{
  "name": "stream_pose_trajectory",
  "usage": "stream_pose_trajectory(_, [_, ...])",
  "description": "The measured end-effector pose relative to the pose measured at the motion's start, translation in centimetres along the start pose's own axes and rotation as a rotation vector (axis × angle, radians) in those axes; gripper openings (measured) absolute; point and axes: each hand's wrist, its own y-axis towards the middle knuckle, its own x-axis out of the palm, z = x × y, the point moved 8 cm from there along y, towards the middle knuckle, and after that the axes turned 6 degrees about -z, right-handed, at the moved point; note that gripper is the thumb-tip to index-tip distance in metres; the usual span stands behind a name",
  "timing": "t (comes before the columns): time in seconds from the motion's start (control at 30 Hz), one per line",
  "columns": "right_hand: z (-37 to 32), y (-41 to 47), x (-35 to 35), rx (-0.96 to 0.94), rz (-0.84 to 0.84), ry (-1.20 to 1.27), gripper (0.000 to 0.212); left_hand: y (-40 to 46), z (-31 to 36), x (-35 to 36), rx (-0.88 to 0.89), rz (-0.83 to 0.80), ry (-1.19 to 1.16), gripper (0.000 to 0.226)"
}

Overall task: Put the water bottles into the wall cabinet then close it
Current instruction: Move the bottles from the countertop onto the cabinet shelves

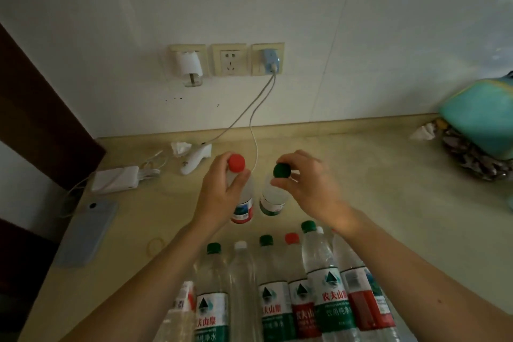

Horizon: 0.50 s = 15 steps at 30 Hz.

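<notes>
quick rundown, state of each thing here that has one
red-cap bottle: capped, upright, held by left hand
green-cap bottle: capped, upright, held by right hand
row of bottles: capped, standing on the counter
middle socket: nothing plugged in
right socket: charger plugged in
phone: face down
</notes>
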Motion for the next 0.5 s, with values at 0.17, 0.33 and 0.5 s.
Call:
stream_pose_trajectory(0.17, [1.5, -0.1, 0.7, 0.069, 0.045, 0.002, 0.033, -0.2, -2.4, 0.2, 0.031, -0.065, 0.024, 0.032])
stream_pose_trajectory(0.33, [2.8, 0.2, 1.4, 0.159, 0.051, 0.033, 0.036, 0.3, -2.9, 0.5, 0.015, -0.139, 0.053, 0.031])
stream_pose_trajectory(0.5, [3.9, 0.2, 2.8, 0.189, 0.088, 0.145, 0.046, -0.4, -4.1, 0.9, -0.026, -0.188, 0.011, 0.046])
